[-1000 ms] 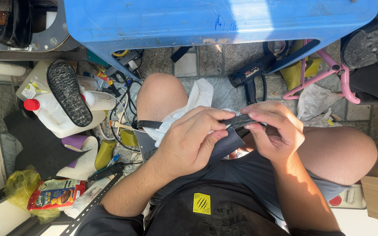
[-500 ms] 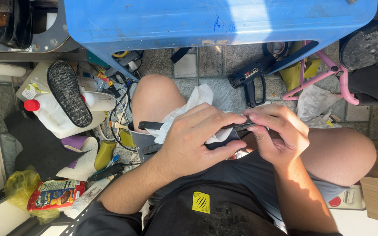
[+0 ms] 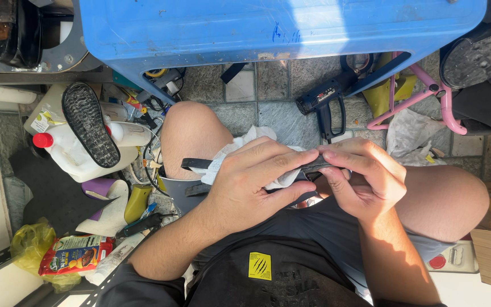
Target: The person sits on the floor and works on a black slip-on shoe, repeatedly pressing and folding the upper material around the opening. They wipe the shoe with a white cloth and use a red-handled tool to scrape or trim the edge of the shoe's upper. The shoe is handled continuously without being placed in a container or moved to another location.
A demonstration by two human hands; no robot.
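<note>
Wiping step in hand: the left hand (image 3: 245,187) presses a white cloth (image 3: 240,149) around a flat black strap (image 3: 197,164) held over the lap, grip closed. The right hand (image 3: 362,182) pinches the strap's other end. Next move, by judgement, calls for steady tension and a sliding stroke.

Head-worn camera, looking steeply down into the seated person's lap.

There is one view only, so nothing is shared with another. It faces down past the chest, close to the left hand (image 3: 251,185) and right hand (image 3: 365,182), which meet at picture centre above the bare knees. The blue plastic tub (image 3: 268,25) spans the top edge, farther off; the tiled floor (image 3: 274,85) lies beyond the knees, with clutter towards the left edge.
</note>
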